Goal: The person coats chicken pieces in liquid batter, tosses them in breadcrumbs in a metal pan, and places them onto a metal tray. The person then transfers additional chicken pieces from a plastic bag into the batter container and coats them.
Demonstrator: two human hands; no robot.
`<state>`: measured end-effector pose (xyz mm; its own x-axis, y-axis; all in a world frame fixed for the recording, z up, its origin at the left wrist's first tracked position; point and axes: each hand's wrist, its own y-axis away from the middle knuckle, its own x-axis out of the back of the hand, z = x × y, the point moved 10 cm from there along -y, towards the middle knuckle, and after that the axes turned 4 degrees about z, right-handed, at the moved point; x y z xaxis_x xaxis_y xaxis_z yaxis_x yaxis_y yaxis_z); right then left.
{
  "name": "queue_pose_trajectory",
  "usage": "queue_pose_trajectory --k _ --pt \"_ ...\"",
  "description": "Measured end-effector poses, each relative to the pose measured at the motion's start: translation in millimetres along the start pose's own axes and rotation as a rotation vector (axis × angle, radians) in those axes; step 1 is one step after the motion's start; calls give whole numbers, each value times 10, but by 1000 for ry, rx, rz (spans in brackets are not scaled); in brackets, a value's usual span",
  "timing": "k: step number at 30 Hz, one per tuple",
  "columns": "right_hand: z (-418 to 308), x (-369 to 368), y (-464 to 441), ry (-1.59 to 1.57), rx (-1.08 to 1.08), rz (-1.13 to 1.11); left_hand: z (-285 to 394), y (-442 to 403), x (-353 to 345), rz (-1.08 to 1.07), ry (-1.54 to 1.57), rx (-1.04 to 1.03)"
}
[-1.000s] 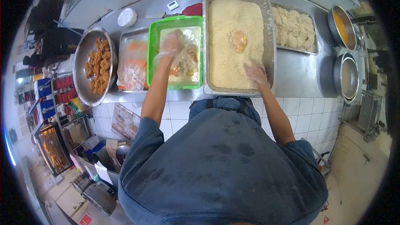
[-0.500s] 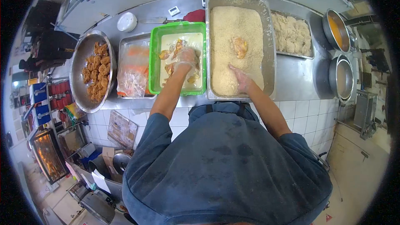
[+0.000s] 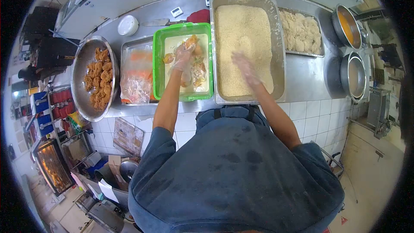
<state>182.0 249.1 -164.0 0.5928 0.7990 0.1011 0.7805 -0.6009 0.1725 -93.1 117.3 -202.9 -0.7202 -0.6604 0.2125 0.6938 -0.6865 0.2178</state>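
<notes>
In the green tub (image 3: 157, 67) of pale batter, my left hand (image 3: 183, 58), in a clear glove, is closed on a raw chicken piece (image 3: 191, 41). More chicken pieces (image 3: 199, 72) lie wet in the batter beneath it. To the right, my right hand (image 3: 246, 67) lies low over the dry breading (image 3: 233, 21) in the deep steel pan (image 3: 279, 47). Its fingers look stretched out and somewhat blurred, with nothing visible in them. Just beyond the fingertips, a small breading-covered mound (image 3: 245, 43) rises.
Fried chicken (image 3: 100, 82) fills part of a steel bowl (image 3: 77, 90) at the far left. A plastic-covered tray (image 3: 136, 71) sits beside the tub. Breaded pieces (image 3: 300, 32) lie in a tray at right, near a bowl of orange liquid (image 3: 346, 30). A knife (image 3: 156, 22) lies behind the tub.
My left hand has risen from the batter and moved toward the tub's far side with a chicken piece. My right hand has moved farther in over the breading, and the piece there is now covered.
</notes>
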Motion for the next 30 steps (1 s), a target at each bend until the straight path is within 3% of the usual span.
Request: queue_pose_trajectory --k 1,4,6,9,12,15,16,18,21,23,24,26,30 --pt "85 -129 -156 232 186 -38 119 59 -32 -19 140 75" --pt "349 -353 -619 548 150 8 68 114 -39 7 369 272" --pt "472 -439 -649 729 51 -10 -433 -149 31 13 311 213" --pt "1222 -616 -551 617 201 -167 -512 -221 218 22 -67 140" --pt "1327 -605 -108 512 -401 -436 84 -149 321 120 -590 -28" --pt "1324 -545 132 352 -302 -548 92 -89 -24 64 -884 -208" --pt "1207 -477 251 292 -464 -494 26 -84 -184 14 -945 -263" --pt "709 -380 513 173 -720 -396 481 336 -439 144 -906 -505" --pt "809 -299 634 23 -867 -286 530 476 -573 -55 -1104 -332" --pt "1080 -248 713 -45 -1026 -115 812 505 -478 -305 -1071 59" --pt "1159 -212 752 -77 -1101 -27 443 185 -426 -208 -1038 -74" --pt "1006 -393 739 -378 -1100 -63 -243 -363 -304 -15 -988 -347" --pt "471 -592 663 -976 -1039 -124 -310 -671 -550 -187 -1432 -562"
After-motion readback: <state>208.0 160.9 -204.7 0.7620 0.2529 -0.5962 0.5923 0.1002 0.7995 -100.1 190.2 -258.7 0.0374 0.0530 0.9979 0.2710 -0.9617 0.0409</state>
